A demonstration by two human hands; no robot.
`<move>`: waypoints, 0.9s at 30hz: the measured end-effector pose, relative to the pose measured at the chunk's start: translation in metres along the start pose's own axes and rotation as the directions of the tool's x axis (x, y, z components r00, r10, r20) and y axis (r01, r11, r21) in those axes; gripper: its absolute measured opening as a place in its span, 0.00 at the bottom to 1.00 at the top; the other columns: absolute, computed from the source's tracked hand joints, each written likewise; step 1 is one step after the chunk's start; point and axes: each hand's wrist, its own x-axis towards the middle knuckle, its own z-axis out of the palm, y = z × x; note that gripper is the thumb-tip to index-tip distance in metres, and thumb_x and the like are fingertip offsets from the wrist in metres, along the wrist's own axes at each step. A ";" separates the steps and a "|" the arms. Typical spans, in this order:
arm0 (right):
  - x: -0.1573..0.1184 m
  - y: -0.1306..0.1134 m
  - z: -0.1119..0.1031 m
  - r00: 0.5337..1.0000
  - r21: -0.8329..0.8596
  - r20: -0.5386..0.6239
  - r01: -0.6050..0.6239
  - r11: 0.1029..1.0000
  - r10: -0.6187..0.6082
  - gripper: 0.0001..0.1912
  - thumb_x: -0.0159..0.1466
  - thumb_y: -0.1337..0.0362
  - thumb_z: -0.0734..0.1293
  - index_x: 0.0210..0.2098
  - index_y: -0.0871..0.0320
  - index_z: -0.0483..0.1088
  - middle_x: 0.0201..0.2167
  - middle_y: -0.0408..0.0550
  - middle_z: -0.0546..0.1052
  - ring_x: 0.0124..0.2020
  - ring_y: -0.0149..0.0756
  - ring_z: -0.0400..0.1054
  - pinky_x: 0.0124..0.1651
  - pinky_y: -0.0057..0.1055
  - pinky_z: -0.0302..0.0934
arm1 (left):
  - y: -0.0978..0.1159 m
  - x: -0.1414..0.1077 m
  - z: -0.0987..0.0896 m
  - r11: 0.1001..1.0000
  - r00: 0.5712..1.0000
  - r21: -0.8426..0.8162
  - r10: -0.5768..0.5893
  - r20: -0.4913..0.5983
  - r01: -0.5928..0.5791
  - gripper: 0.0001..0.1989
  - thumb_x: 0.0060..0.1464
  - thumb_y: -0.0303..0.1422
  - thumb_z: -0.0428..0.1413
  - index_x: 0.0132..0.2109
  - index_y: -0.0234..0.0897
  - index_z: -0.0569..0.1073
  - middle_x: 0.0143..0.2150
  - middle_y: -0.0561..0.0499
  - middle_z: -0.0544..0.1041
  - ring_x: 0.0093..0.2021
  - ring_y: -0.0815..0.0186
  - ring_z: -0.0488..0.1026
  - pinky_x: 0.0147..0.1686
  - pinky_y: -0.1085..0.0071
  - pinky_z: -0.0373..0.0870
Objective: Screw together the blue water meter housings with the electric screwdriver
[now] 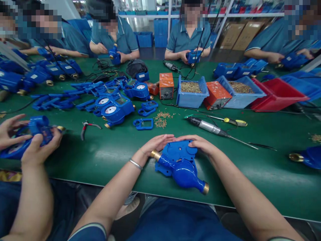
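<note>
A blue water meter [185,172] with brass threaded ends lies tilted near the table's front edge, its underside turned toward me. My left hand [157,144], below a silver bracelet, cups the far left side of the meter; part of the fingers is hidden behind it. With thumb on the flat blue back and fingers around the far edge, my right hand [200,144] grips the upper right corner. Just beyond the hands are a blue frame-shaped cover [143,124] and a scatter of small brass-coloured screws [162,120].
An electric screwdriver [209,126] and a yellow-handled screwdriver [234,122] lie to the right. Pliers [87,127] rest at left, beside a co-worker's hands on another meter. Finished-looking meters [116,108], screw bins [192,95] and a red bin [278,95] stand farther back. Co-workers sit opposite.
</note>
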 end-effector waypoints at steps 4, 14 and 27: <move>0.009 -0.003 -0.007 1.000 -0.147 -0.019 -0.010 0.989 0.007 0.23 0.65 0.51 0.60 0.51 0.56 0.74 0.54 0.48 0.75 0.58 0.44 0.66 0.63 0.43 0.56 | 0.002 -0.004 0.006 0.995 0.997 0.095 -0.050 0.062 0.044 0.24 0.55 0.43 0.61 0.55 0.35 0.75 0.55 0.39 0.75 0.55 0.52 0.72 0.58 0.53 0.64; 0.120 0.038 -0.059 0.896 -0.650 -0.444 -0.323 0.688 0.001 0.14 0.67 0.59 0.65 0.49 0.61 0.70 0.49 0.53 0.73 0.47 0.38 0.70 0.54 0.43 0.65 | 0.017 -0.014 0.001 0.958 0.971 0.248 -0.186 0.148 0.145 0.35 0.50 0.42 0.64 0.63 0.35 0.65 0.63 0.38 0.67 0.60 0.51 0.67 0.60 0.55 0.62; 0.149 0.040 -0.055 0.881 -0.801 -0.474 -0.438 0.408 0.014 0.16 0.68 0.57 0.65 0.50 0.62 0.68 0.49 0.53 0.71 0.48 0.40 0.69 0.51 0.43 0.67 | 0.020 -0.015 0.000 0.949 0.976 0.303 -0.146 0.160 0.092 0.35 0.51 0.43 0.64 0.62 0.34 0.66 0.65 0.39 0.65 0.65 0.49 0.62 0.64 0.53 0.57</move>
